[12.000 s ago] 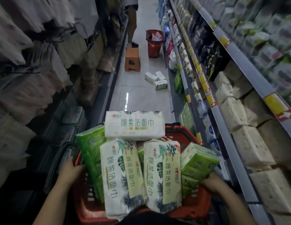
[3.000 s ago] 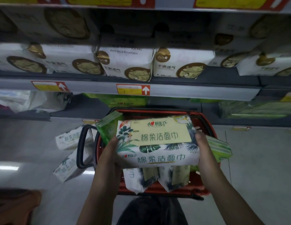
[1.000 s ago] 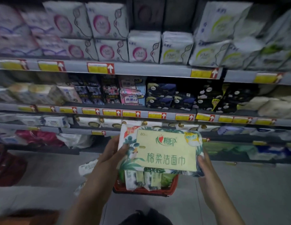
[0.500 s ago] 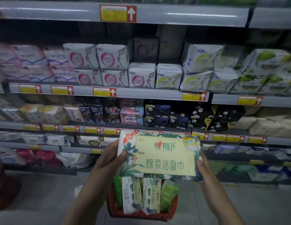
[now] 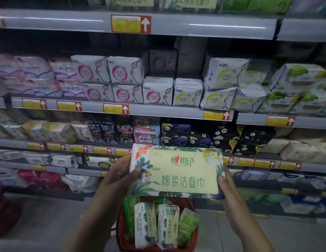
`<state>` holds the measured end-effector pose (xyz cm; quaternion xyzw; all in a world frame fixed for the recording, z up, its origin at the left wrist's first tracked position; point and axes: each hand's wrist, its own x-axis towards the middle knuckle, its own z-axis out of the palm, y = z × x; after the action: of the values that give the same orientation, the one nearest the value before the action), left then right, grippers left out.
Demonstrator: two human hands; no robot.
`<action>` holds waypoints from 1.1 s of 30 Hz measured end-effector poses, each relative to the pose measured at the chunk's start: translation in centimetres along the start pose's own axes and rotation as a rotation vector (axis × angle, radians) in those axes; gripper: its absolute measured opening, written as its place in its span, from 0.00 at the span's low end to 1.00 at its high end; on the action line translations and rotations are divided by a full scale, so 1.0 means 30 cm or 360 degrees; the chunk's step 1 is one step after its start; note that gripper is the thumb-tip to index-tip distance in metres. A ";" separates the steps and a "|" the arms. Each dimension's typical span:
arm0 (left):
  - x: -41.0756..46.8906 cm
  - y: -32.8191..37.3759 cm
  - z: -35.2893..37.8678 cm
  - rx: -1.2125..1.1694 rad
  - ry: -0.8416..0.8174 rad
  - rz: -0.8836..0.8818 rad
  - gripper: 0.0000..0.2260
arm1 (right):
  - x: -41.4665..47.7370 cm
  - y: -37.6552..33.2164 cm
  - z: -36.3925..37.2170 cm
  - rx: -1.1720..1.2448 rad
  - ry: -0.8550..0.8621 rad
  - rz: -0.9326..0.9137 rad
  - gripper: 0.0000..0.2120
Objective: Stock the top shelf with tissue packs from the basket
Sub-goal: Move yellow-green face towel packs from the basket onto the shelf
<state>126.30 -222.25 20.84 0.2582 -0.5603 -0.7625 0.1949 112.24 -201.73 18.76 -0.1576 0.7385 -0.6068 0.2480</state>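
STOCKING THE AISLE: In a dim shop aisle, I hold a tissue pack (image 5: 176, 171) face-out in front of me, level with the lower shelves and directly above the red basket (image 5: 192, 240), where more packs (image 5: 158, 222) stand on end. My left hand (image 5: 118, 177) grips the pack's left end, thumb laid on the printed front and fingers wrapped behind. My right hand (image 5: 229, 190) clasps the right end in the same way. The top shelf (image 5: 222, 26) runs across the upper edge of the view, well above the pack, and matching packs (image 5: 196, 1) with the same pale-yellow label stand on it. To do this lift well, I judge, I should raise the pack level with both hands, clear the shelf's front lip and its price tag (image 5: 130, 24) before pushing inward, and set it label-out beside its matches. The wrapper looks soft and slick, so a firm hold at both ends should stop it sagging or slipping. The row up there is cut off by the frame, so I cannot tell where room is left.
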 end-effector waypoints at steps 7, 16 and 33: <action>0.017 0.040 0.005 0.0012 0.0034 0.0008 0.18 | 0.048 -0.040 -0.006 0.0026 -0.0075 -0.0050 0.25; 0.053 0.138 -0.013 0.0049 0.0018 0.0203 0.22 | 0.110 -0.168 0.026 0.0136 -0.0138 -0.0111 0.17; 0.293 0.500 -0.289 -0.0087 -0.0124 0.0490 0.22 | 0.271 -0.477 0.347 0.0242 0.0068 -0.0440 0.17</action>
<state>124.77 -238.38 31.56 0.1342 -0.5794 -0.7480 0.2945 110.33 -217.63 29.80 -0.2256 0.6668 -0.6926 0.1574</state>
